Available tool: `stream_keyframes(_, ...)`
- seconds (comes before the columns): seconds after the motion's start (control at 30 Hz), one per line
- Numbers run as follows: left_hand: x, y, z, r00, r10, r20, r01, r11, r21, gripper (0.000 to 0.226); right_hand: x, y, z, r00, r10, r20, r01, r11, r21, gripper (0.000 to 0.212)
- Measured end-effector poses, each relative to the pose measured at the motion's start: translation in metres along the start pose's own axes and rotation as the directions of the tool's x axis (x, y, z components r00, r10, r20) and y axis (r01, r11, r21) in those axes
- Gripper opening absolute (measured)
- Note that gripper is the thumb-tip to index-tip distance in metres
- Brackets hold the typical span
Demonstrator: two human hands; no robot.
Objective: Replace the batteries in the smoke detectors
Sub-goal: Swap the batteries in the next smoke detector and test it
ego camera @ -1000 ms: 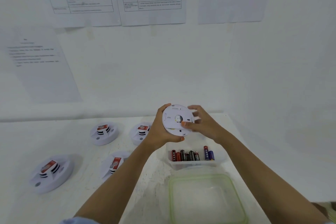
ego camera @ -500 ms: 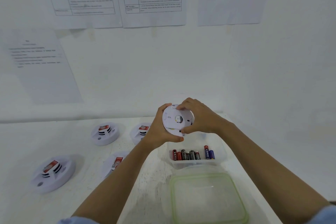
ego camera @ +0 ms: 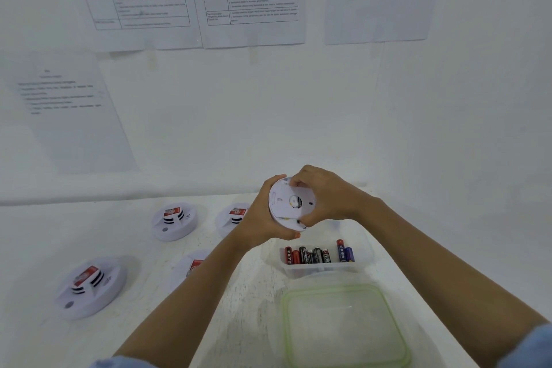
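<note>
I hold a round white smoke detector [ego camera: 287, 203] up above the table, its flat back towards me. My left hand [ego camera: 263, 218] grips its left rim and underside. My right hand [ego camera: 325, 194] curls over its top and right rim, thumb at the lower edge. Below it stands a clear tub [ego camera: 322, 270] holding several batteries [ego camera: 319, 254], red, black and blue.
Several more white smoke detectors lie on the white table: one at front left [ego camera: 92, 287], one further back [ego camera: 174, 219], one [ego camera: 233, 215] and one [ego camera: 191, 267] partly hidden by my left arm. A green-rimmed clear lid [ego camera: 343, 326] lies near me. Printed sheets hang on the wall.
My right hand has moved from the detector's right edge up over its top and rim. The detector's back plate looks slightly turned. The left hand keeps its hold.
</note>
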State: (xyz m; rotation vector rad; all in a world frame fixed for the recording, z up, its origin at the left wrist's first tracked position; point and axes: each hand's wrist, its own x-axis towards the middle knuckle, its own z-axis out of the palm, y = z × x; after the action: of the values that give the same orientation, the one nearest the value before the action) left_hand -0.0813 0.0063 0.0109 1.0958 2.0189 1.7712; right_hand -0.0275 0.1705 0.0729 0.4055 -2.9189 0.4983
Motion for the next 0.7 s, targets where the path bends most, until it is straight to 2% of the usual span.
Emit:
stream_keyframes(0.33, 0.0004, -0.0047, 0.0008, 1.000, -0.021, 0.013, 0.021, 1.000, 0.002, 0.094, -0.0005, 0.0006, 0.0000, 0.999, -0.029, 0.025, 0.030, 0.998, -0.050, 0.077)
stream_keyframes(0.6, 0.0025, -0.0035, -0.0018, 1.000, -0.023, -0.021, 0.023, 1.000, 0.004, 0.097, -0.0018, 0.0023, -0.0026, 0.997, -0.051, 0.057, 0.051, 0.999, 0.014, 0.073)
stream_keyframes(0.7, 0.0023, -0.0022, -0.0006, 0.999, -0.028, -0.017, 0.028, 1.000, 0.011, 0.096, -0.0005, 0.0022, -0.0060, 0.996, -0.048, 0.074, 0.050, 0.999, -0.016, 0.069)
